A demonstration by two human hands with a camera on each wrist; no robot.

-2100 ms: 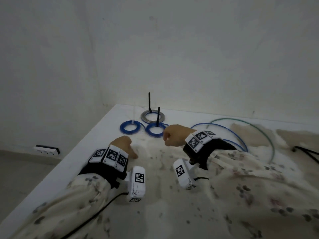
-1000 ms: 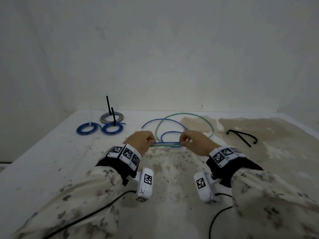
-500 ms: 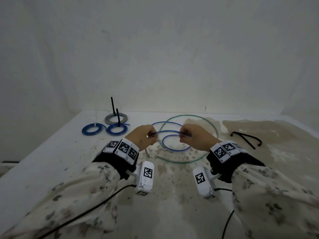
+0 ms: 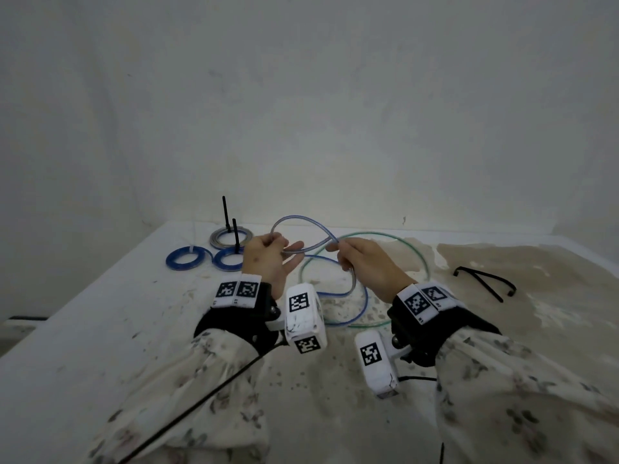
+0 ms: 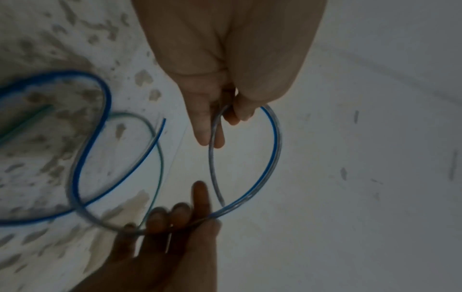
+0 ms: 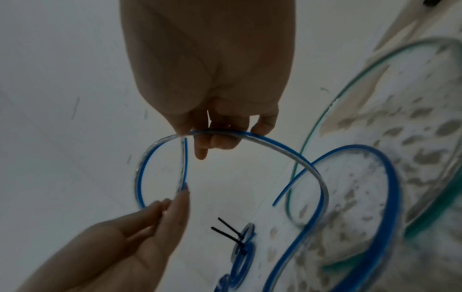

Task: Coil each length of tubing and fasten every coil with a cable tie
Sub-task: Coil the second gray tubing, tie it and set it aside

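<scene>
A clear tubing with a blue stripe (image 4: 301, 218) arches in a small loop above the table between my hands. My left hand (image 4: 271, 249) pinches it near one end between thumb and forefinger, the other fingers straight. My right hand (image 4: 355, 262) grips the same tubing where the loop crosses; the rest trails down in curves on the table (image 4: 363, 306). In the left wrist view the loop (image 5: 275, 148) hangs from the left hand (image 5: 225, 94). In the right wrist view my right hand (image 6: 215, 126) holds the tubing (image 6: 275, 146). A green-striped tubing (image 4: 368, 233) lies loose in a wide ring.
Two blue coils (image 4: 183, 259) and a grey coil (image 4: 217, 236) lie at the back left, with black tie tails (image 4: 225, 212) standing up. Loose black cable ties (image 4: 482, 283) lie at the right. The stained white table (image 4: 100, 313) meets a wall behind; its left edge is near.
Both hands have risen. The blue-striped tubing, a flat span between them half a second ago, now bends up into a small loop behind the hands.
</scene>
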